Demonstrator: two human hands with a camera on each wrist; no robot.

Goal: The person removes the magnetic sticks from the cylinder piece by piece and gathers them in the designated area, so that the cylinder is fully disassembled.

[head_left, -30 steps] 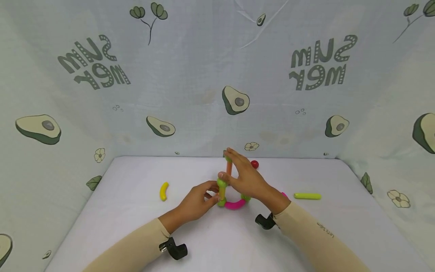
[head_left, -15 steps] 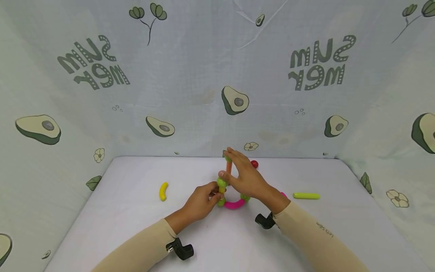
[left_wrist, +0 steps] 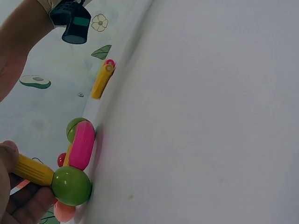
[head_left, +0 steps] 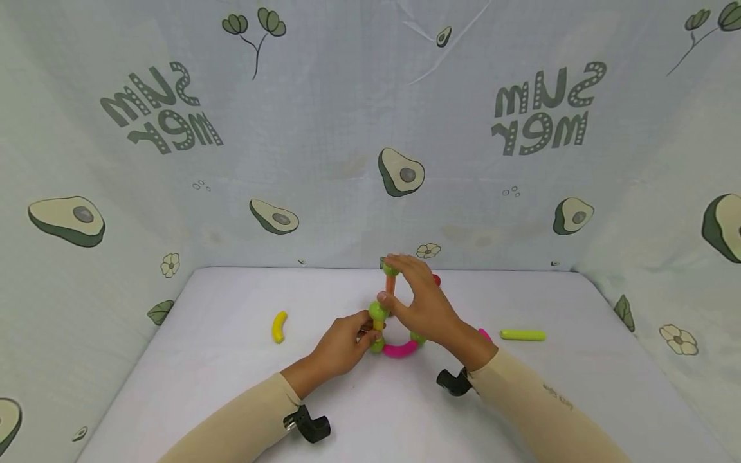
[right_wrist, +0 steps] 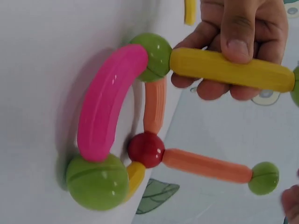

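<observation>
A frame of magnetic sticks and balls stands on the table. Its base joins a pink curved stick (right_wrist: 100, 102), green balls (right_wrist: 98, 181), a red ball (right_wrist: 146, 150) and an orange stick (right_wrist: 154, 107). My left hand (head_left: 340, 344) pinches the upright yellow stick (right_wrist: 224, 70), thumb on one side and fingers behind. A green ball (head_left: 379, 311) caps that stick. Behind it rises another orange stick (right_wrist: 208, 165), topped by a green ball (right_wrist: 264, 178). My right hand (head_left: 427, 308) spreads beside both upper balls, thumb near the closer one and fingers extended by the farther one.
On the white table (head_left: 231, 386) lie a yellow curved stick (head_left: 279, 326) at left and a lime stick (head_left: 523, 335) at right. A red ball (head_left: 437, 280) and a pink piece (head_left: 485, 334) show partly behind my right hand and forearm. Patterned cloth (head_left: 347, 116) hangs behind.
My left hand has moved slightly right and its loose fingers have closed on the yellow stick. My right hand has shifted a little to the right beside the upper balls.
</observation>
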